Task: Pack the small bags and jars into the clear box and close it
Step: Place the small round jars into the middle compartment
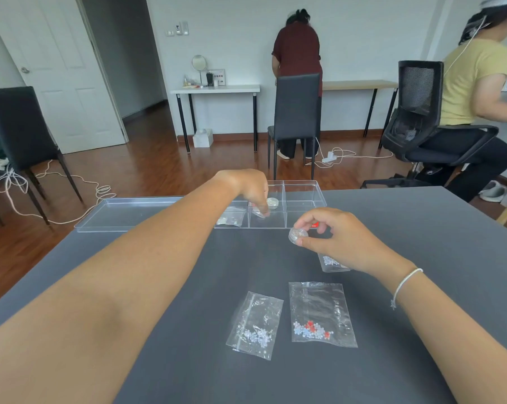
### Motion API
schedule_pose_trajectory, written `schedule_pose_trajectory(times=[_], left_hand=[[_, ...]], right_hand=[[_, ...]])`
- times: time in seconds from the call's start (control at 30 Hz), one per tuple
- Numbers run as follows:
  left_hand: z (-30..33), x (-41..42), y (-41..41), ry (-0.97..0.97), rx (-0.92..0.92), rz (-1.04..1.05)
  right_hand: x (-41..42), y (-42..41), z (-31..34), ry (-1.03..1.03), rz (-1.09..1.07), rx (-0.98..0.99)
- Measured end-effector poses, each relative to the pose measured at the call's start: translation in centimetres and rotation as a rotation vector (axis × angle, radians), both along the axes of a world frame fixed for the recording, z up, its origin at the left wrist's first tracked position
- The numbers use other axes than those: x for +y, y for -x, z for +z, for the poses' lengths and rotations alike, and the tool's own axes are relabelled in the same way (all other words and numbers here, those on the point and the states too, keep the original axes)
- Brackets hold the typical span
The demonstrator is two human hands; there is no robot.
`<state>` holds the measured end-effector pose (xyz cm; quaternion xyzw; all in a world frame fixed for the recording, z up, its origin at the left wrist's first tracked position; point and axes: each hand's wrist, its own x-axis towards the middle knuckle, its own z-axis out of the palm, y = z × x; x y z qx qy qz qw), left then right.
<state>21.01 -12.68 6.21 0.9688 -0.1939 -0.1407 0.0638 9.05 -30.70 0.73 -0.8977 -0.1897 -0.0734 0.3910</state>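
A small round jar (298, 235) is pinched in the grip of the right hand (338, 242), just short of the clear box (304, 189). Nearer, two bags (255, 325) (322, 314) lie unpacked mid-counter, a third (331, 262) under that hand. At the far edge, the left hand (253, 189) is pressed onto something in a middle compartment beside another jar (272, 203). Packing is judged underway; next, the held jar needs a free compartment.

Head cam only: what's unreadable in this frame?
- Head view: item under left hand fingers in the clear box, blurred and covered.
- Third bag, mostly hidden by right hand.
- Jar contents, too small.
- Red item in box, behind right hand.
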Motion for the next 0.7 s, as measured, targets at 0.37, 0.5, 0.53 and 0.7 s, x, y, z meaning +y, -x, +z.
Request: schedule_pose_trajectory(times=[0.37, 0.5, 0.53, 0.7], left_hand=[[-0.5, 0.1, -0.2, -0.010, -0.014, 0.018], [-0.3, 1.1, 0.2, 0.122, -0.059, 0.002], [-0.2, 1.5, 0.5, 0.163, -0.077, -0.002], [-0.4, 4.7, 2.0, 0.422, -0.201, 0.009]], right_hand=[[-0.1, 0.2, 0.3, 0.022, 0.001, 0.003], [0.0, 0.2, 0.4, 0.017, -0.001, 0.000], [0.0, 0.2, 0.3, 0.013, -0.001, 0.001], [-0.1, 0.2, 0.3, -0.005, -0.018, 0.007]])
